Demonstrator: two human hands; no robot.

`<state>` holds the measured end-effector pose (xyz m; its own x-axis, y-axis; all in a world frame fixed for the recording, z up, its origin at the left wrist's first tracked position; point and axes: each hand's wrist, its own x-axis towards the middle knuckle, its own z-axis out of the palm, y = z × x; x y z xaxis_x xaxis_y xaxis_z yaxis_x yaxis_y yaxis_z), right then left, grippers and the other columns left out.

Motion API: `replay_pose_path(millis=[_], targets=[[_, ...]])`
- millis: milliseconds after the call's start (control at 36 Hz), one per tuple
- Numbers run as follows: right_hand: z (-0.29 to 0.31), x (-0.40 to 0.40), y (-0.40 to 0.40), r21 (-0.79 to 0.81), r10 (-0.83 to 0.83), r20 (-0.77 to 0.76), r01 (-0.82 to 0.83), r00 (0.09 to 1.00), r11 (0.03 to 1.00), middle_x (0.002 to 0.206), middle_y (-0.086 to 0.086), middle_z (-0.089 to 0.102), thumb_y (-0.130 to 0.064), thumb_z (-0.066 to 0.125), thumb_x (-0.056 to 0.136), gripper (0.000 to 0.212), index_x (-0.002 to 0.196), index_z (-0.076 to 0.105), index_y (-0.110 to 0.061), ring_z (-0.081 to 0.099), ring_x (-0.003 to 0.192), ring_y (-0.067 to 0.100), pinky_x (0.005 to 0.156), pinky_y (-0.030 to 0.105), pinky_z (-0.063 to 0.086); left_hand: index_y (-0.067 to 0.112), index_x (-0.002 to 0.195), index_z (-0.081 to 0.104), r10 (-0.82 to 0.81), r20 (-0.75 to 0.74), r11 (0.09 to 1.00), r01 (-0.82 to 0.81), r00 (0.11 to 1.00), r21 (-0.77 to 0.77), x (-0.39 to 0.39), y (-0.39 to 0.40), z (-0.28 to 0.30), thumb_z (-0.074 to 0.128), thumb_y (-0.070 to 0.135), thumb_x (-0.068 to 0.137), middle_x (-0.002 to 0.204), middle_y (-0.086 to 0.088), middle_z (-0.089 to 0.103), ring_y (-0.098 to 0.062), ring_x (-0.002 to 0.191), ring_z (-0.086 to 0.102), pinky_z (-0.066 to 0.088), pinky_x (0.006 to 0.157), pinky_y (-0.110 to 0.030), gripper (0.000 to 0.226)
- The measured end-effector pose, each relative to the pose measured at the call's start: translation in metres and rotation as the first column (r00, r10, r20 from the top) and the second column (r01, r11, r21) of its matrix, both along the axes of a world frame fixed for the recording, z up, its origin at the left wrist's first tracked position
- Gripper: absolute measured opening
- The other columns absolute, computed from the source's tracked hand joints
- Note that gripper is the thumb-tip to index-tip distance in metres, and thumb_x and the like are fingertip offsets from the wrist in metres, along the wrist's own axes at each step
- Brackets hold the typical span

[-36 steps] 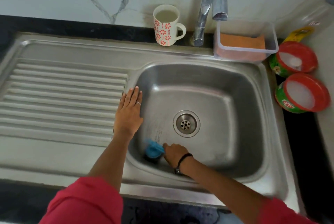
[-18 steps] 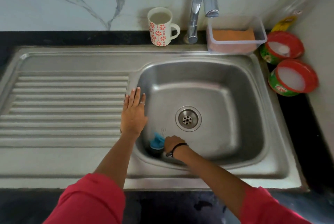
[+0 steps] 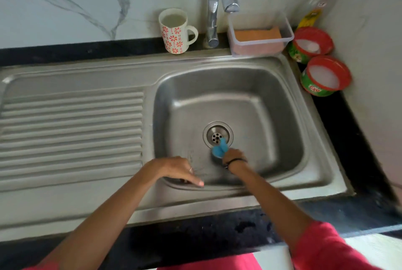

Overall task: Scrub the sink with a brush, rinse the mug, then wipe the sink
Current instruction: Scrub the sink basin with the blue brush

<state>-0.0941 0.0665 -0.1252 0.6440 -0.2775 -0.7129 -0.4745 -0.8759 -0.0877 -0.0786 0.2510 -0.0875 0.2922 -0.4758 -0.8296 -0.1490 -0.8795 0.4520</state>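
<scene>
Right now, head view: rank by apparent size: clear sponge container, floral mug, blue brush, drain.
1. clear sponge container
2. floral mug
3. drain
4. blue brush, partly hidden by the right hand, so its rank against the drain is unsure.

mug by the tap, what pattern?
The mug is white with red-orange flowers and dashes; it shows in the head view, the only one.

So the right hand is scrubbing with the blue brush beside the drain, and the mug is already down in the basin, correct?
Not quite. In the head view the mug stands on the ledge behind the sink, left of the tap. The right hand does hold the blue brush beside the drain.
</scene>
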Motion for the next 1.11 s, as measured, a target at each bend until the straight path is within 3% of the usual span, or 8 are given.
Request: replay_pose_path(millis=[167,306,389,528,639,806,917,1111], targets=[[-0.007,0.000,0.048,0.044,0.135,0.093,-0.140,0.986,0.989,0.133,0.015,0.051,-0.011,0.027,0.101,0.036,0.131,0.043,-0.002,0.050,0.123,0.029,0.098,0.037,0.042,0.016,0.105,0.070,-0.162,0.001,0.987,0.162,0.987,0.016,0.005,-0.006,0.007,0.069,0.053,0.074,0.096,0.008,0.067,-0.012,0.094,0.059,0.045,0.085,-0.026,0.049],[-0.003,-0.007,-0.029,-0.120,-0.089,0.146,0.107,0.985,0.987,0.132,0.013,0.053,-0.013,0.026,0.101,0.034,0.130,0.043,-0.003,0.052,0.122,0.028,0.097,0.035,0.042,0.015,0.107,0.071,-0.183,0.008,0.982,0.183,0.983,0.050,0.007,-0.013,0.008,0.073,0.049,0.072,0.107,0.000,0.069,-0.016,0.101,0.061,0.046,0.090,-0.028,0.049],[0.009,-0.003,-0.044,-0.155,-0.136,0.094,0.149,0.986,0.977,0.134,0.012,0.051,-0.018,0.033,0.100,0.036,0.130,0.046,-0.003,0.050,0.125,0.026,0.098,0.034,0.042,0.014,0.103,0.072,-0.200,0.012,0.978,0.199,0.980,0.055,0.009,-0.017,0.009,0.074,0.049,0.071,0.100,0.002,0.069,-0.015,0.097,0.061,0.045,0.085,-0.024,0.048],[0.017,-0.009,0.022,0.036,0.062,-0.051,-0.061,0.997,0.998,0.137,0.016,0.049,-0.021,0.037,0.100,0.040,0.134,0.044,-0.002,0.047,0.127,0.028,0.102,0.034,0.038,0.013,0.102,0.072,-0.219,-0.017,0.972,0.220,0.976,0.083,0.012,-0.023,0.011,0.075,0.046,0.072,0.094,0.003,0.066,-0.011,0.090,0.056,0.044,0.084,-0.024,0.044],[0.015,-0.015,0.052,0.033,0.184,-0.072,-0.182,0.980,0.983,0.136,0.015,0.049,-0.015,0.039,0.099,0.037,0.132,0.046,-0.001,0.048,0.126,0.027,0.100,0.034,0.041,0.011,0.105,0.071,-0.234,-0.026,0.967,0.235,0.972,0.093,0.012,-0.027,0.013,0.074,0.044,0.074,0.096,0.004,0.065,-0.010,0.092,0.054,0.043,0.087,-0.024,0.045],[0.033,-0.007,-0.039,-0.179,-0.030,-0.014,0.027,0.999,0.984,0.135,0.011,0.052,-0.023,0.033,0.100,0.040,0.131,0.049,-0.003,0.050,0.124,0.025,0.096,0.032,0.044,0.018,0.101,0.071,-0.249,-0.007,0.962,0.248,0.968,0.111,0.014,-0.028,0.018,0.076,0.049,0.070,0.089,0.007,0.062,-0.011,0.086,0.053,0.041,0.078,-0.023,0.043],[0.042,-0.005,-0.075,-0.278,-0.091,-0.013,0.084,0.996,0.957,0.137,0.011,0.050,-0.024,0.034,0.101,0.039,0.132,0.049,-0.006,0.049,0.126,0.024,0.095,0.033,0.044,0.019,0.104,0.070,-0.295,-0.022,0.943,0.295,0.955,0.154,0.014,-0.032,0.022,0.073,0.053,0.070,0.097,0.009,0.062,-0.010,0.095,0.055,0.044,0.094,-0.027,0.048],[0.027,-0.021,0.004,-0.131,0.164,-0.064,-0.172,0.984,0.976,0.136,0.012,0.051,-0.018,0.032,0.101,0.038,0.132,0.047,-0.002,0.049,0.125,0.025,0.096,0.032,0.044,0.017,0.109,0.068,-0.332,-0.076,0.912,0.340,0.940,0.229,0.017,-0.040,0.021,0.074,0.049,0.072,0.113,0.002,0.066,-0.015,0.106,0.060,0.045,0.097,-0.031,0.049]])
